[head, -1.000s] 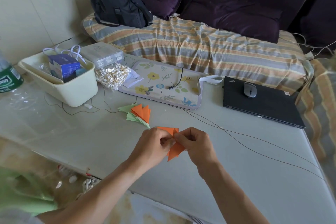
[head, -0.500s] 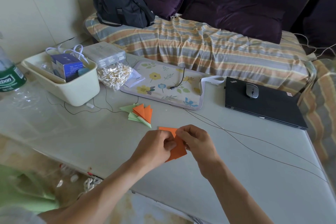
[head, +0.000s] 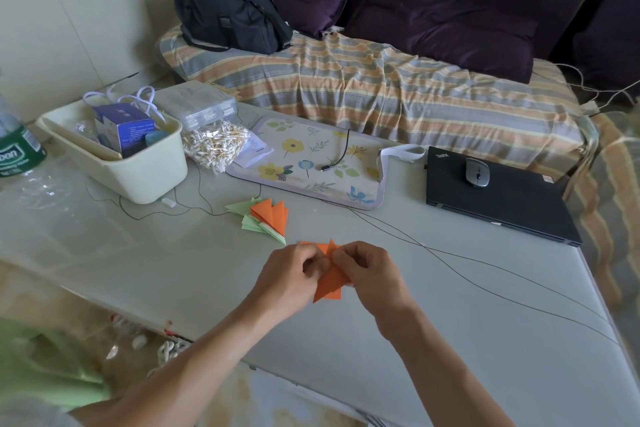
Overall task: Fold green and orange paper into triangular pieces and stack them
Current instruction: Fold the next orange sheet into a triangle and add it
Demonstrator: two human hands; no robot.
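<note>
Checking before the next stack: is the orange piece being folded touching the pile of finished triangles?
Apart. The head view shows bare table between the orange piece, pinched by the left hand and right hand, and the pile of finished triangles.

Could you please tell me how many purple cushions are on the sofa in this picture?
2: the left purple cushion leans behind the black bag; the right purple cushion sits mid-sofa, above the striped blanket. More may lie beyond the frame.
</note>
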